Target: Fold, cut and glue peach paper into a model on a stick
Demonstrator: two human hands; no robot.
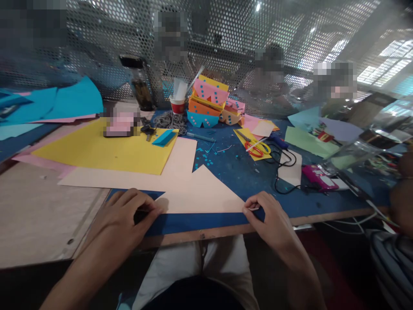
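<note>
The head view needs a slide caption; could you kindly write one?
Left hand and right hand pinch the near corners of triangular cream paper over a blue tabletop.

One person, wearing pale off-white trousers, their cloth creasing over both thighs; one plain dark top, its outline rounding across the lap; left forearm and right forearm showing bare, likewise left hand and right hand.
</note>
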